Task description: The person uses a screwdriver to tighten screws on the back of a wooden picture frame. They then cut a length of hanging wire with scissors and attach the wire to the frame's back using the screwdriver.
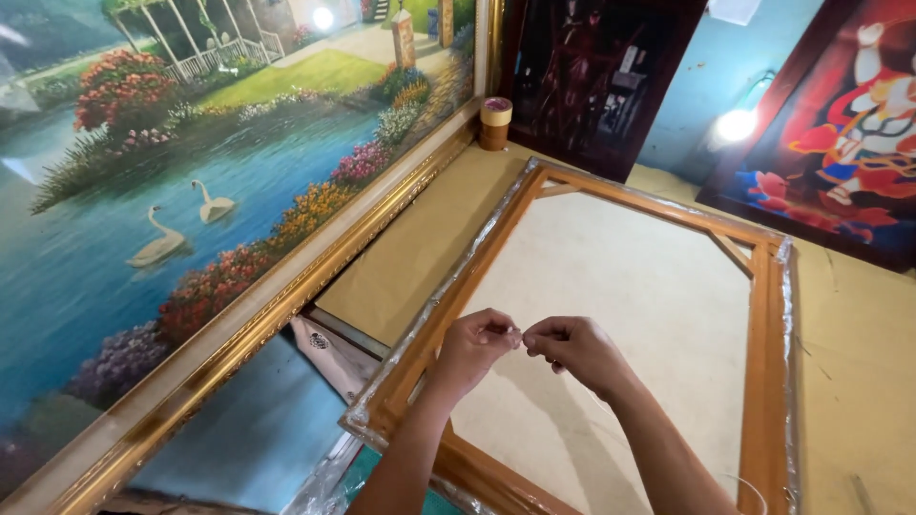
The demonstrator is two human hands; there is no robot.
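Hands meet over the stretched canvas back [630,315]: left hand [474,345] and right hand [571,345] both pinched shut, fingertips nearly touching, on something tiny between them, too small to identify. Wooden stretcher frame [769,362] lies flat below; tape roll [495,123] well apart.

Bright and sharp, with lamp glare [737,125] on the far wall.

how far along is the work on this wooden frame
Looks done: the wooden frame lies back-up on the table, its canvas edges wrapped round the sides. In hand: left hand and right hand meet above the canvas back, pinching something too small to make out. Left: nothing seems attached to the frame's back so far.
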